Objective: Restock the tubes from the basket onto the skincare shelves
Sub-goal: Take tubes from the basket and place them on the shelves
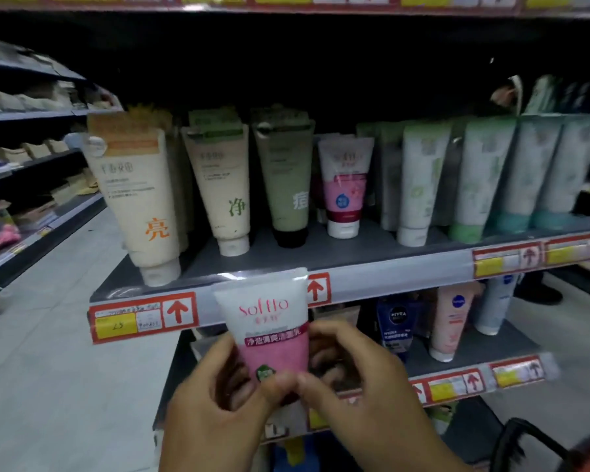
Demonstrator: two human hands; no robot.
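Observation:
I hold a white and pink Softto tube [269, 330] upright, cap end down, in front of the upper shelf's price rail [389, 284]. My left hand [218, 403] and my right hand [358, 386] both pinch its lower part, thumbs meeting at the front. On the upper shelf stands a matching white and pink tube [344, 185], between a dark green tube [286, 178] and pale green tubes [419, 182]. The basket [525, 441] shows only as a black handle at the bottom right.
Cream tubes [140, 199] stand at the shelf's left end. The lower shelf [457, 366] holds Nivea tubes [395, 321]. An aisle floor [48, 335] runs to the left past other shelving. A person's dark shoe [539, 294] stands at the right.

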